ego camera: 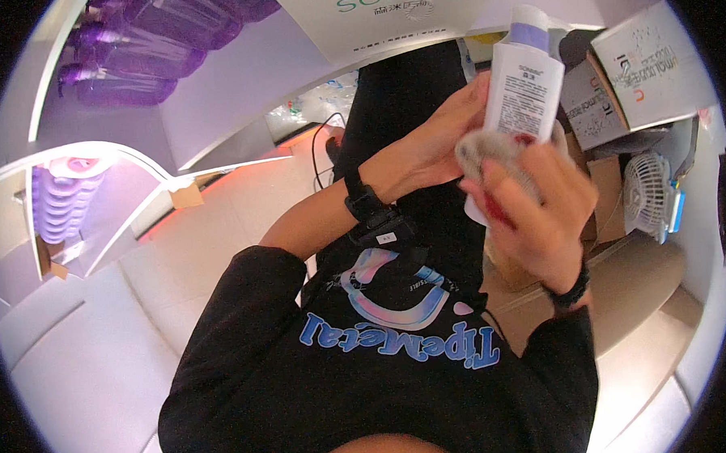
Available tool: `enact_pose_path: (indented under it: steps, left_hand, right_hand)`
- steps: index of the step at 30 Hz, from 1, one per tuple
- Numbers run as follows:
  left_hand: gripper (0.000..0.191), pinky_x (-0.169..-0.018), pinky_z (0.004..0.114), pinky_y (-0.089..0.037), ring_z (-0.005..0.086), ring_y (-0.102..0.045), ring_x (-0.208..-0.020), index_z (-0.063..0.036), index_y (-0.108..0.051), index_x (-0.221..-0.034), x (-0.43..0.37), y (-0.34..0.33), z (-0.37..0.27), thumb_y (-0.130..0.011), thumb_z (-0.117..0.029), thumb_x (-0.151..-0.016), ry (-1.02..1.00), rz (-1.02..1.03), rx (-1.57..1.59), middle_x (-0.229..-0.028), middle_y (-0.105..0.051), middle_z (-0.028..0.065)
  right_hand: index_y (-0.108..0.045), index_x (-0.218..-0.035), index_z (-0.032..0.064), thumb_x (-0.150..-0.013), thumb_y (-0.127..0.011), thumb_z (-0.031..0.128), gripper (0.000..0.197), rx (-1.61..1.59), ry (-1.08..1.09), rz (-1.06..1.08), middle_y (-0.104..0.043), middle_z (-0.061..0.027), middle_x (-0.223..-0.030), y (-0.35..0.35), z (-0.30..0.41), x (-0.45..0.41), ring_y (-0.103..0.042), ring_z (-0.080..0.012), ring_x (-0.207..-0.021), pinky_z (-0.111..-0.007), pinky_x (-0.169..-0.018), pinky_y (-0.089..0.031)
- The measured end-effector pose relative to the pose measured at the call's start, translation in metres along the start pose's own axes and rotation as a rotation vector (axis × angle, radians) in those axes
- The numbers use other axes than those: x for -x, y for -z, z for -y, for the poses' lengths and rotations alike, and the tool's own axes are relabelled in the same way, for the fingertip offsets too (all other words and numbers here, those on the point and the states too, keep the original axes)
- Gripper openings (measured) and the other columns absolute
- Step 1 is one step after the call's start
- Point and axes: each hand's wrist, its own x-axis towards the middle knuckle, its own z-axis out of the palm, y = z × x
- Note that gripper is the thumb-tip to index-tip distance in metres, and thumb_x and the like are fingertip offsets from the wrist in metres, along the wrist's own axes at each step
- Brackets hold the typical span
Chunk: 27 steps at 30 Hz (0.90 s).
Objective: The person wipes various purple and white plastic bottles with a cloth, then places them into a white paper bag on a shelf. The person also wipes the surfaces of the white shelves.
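In front of my chest a white plastic bottle (525,80) with a lavender collar (529,35) and a white cap is tilted, its printed back towards me. My left hand (441,141) grips it from the left side, its fingers partly hidden behind the bottle. My right hand (535,213), slightly blurred, holds a crumpled grey cloth (487,151) against the lower part of the bottle. Something red shows between the right fingers; I cannot tell whether it belongs to the cloth. The bottle's lower end peeks out below the cloth.
Several purple bottles (149,53) lie in a white compartment at upper left, above stacked lavender items (67,200). A white paper bag (384,13) with a rope handle is ahead. White cartons (654,68) and a small fan (646,196) stand right. A black cable (314,149) runs near the floor.
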Motion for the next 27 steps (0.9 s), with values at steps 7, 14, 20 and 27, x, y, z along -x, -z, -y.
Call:
enact_pose_path:
  steps: [7,14,20,27]
  left_hand:
    - [0.070,-0.098,0.038,-0.049,0.0177,-0.060,-0.109,-0.0075,-0.041,-0.134,0.025,-0.034,0.014,-0.075,-0.044,-0.084,-0.003,0.016,-0.194,-0.119,-0.059,0.0061]
    - [0.061,-0.098,0.039,-0.049,0.0207,-0.057,-0.115,-0.0090,-0.039,-0.136,0.027,-0.030,-0.003,-0.069,-0.035,-0.090,-0.212,-0.123,-0.248,-0.124,-0.058,0.0106]
    - [0.096,-0.099,0.036,-0.043,0.0158,-0.052,-0.115,-0.0039,-0.039,-0.139,0.046,-0.114,-0.059,-0.090,-0.023,-0.060,-0.471,-0.024,-0.898,-0.123,-0.055,0.0056]
    - [0.068,-0.081,0.031,-0.051,0.0158,-0.062,-0.094,-0.0025,-0.048,-0.120,0.061,-0.236,-0.134,-0.084,-0.035,-0.073,-1.057,-0.098,-1.354,-0.101,-0.060,0.0084]
  right_hand:
    - [-0.062,-0.081,0.0104,-0.074,-0.078,0.015,0.018,0.203,-0.128,-0.167,-0.051,-0.0077,-0.069,0.014,-0.057,-0.037,-0.056,-0.0256,-0.057,-0.036,-0.050,-0.043]
    - [-0.061,-0.081,0.0084,-0.069,-0.082,0.015,0.025,-0.187,0.072,0.155,-0.057,-0.0058,-0.073,0.006,0.014,0.032,-0.058,-0.0249,-0.061,-0.037,-0.054,-0.046]
    - [-0.062,-0.089,0.0081,-0.077,-0.073,0.017,0.019,-0.467,0.253,0.543,-0.063,-0.0081,-0.098,-0.033,0.027,0.067,-0.062,-0.0221,-0.069,-0.033,-0.058,-0.052]
    - [-0.060,-0.080,0.0085,-0.066,-0.083,0.006,0.027,-0.458,0.140,0.171,-0.052,-0.0039,-0.071,-0.033,0.024,0.052,-0.055,-0.0209,-0.057,-0.031,-0.049,-0.043]
